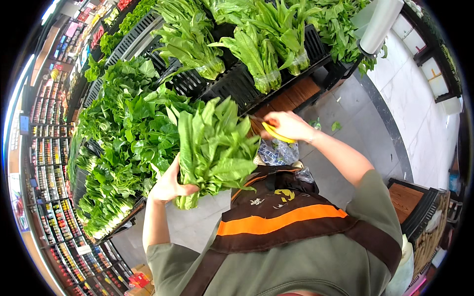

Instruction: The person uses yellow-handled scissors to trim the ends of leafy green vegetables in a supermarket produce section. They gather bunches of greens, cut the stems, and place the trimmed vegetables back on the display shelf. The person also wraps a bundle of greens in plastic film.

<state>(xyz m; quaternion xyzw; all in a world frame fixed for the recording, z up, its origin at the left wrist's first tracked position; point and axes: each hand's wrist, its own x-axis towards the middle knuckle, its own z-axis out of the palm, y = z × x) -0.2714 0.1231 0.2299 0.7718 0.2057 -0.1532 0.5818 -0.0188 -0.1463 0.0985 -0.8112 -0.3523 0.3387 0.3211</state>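
My left hand (173,188) grips a bunch of long-leaved green lettuce (218,148) near its lower end, thumb across the front. The leaves fan upward and to the right before my apron (283,218). My right hand (285,125) is closed around a yellow-handled cutting tool (277,134), just right of the leaf tips. Its thin dark blade points left towards the bunch; motion blur hides whether it is a knife or scissors. No contact between blade and leaves can be made out.
Taped lettuce bunches (264,70) rest on black slatted crates (237,85) ahead. Loose leafy greens (129,122) fill the stand at left. A plastic bag roll (381,27) stands upper right. Below my right hand is a printed plastic bag (276,152). Leaf scraps (336,126) lie on the tiled floor (351,107).
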